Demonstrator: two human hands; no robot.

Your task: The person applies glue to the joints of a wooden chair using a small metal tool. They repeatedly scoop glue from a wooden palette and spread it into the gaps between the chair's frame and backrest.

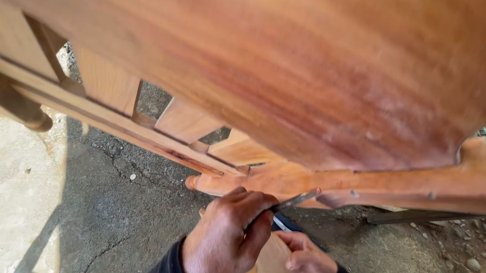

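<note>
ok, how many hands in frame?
2. Left hand at bottom centre, holding a thin metal tool against the wooden furniture piece. Right hand just below it, on a pale wooden part. No others visible.

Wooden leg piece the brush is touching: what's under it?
Under the wooden leg piece lies cracked dark pavement with gravel; a dark flat bar shows at right. The hands cover the ground nearer the camera.

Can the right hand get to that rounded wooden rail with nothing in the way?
Probably yes. The right hand sits just below the rounded wooden rail, with open space between. Only the thin metal tool held by the left hand crosses nearby.
</note>
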